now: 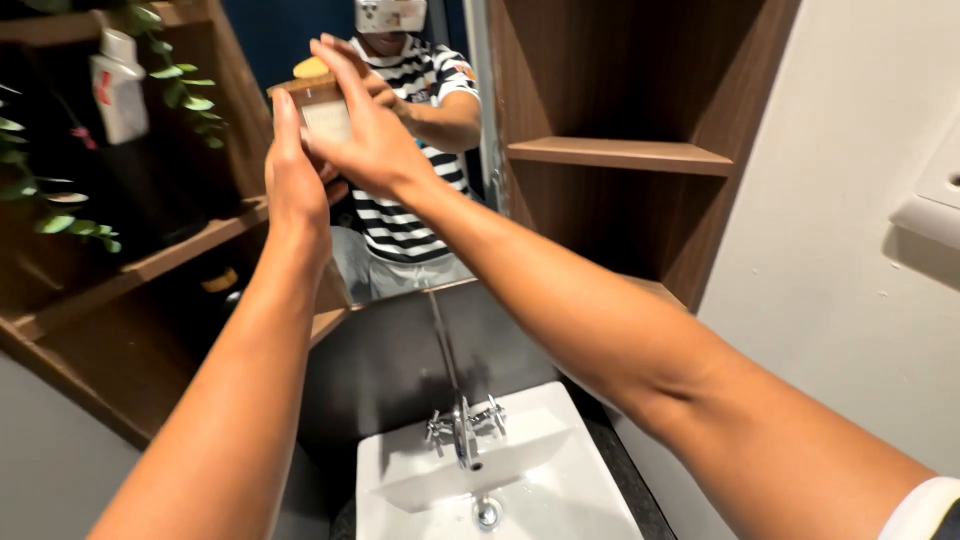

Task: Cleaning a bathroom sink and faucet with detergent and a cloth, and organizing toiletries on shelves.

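Head view looks down two bare arms reaching up to a mirror (400, 240) set between dark wooden shelves. Both hands are on a small box (322, 112) with a pale front and a brown top edge, held up high right against the glass. The left hand (293, 175) is flat against the box's left side, fingers straight up. The right hand (365, 125) wraps over the front and right side, so most of the box is covered. So both grips are grasping the box, pressed between them, though I can't make out the thumbs or how tight the hold is.

Hard bits: there's something yellow-orange (311, 68) poking over the top of the box, probably a lid or a reflected thing, can't tell which. The mirror shows a striped shirt (410, 210) and a reflected arm, cut off at the top edge. The left shelves are very dark; a white bottle (118, 88) and green leaves (170, 75) show up there, the rest is murk. The right sleeve (925, 510) is clipped at the bottom corner.

Room to move: the right shelves (620, 153) sit just beside the mirror edge, near the right forearm. Down below, well apart from the hands, is a white sink (590, 480) with a chrome tap (463, 430), the basin cut off by the bottom edge. The white wall (840, 250) on the right carries a pale fixture (930, 200), only partly in frame.
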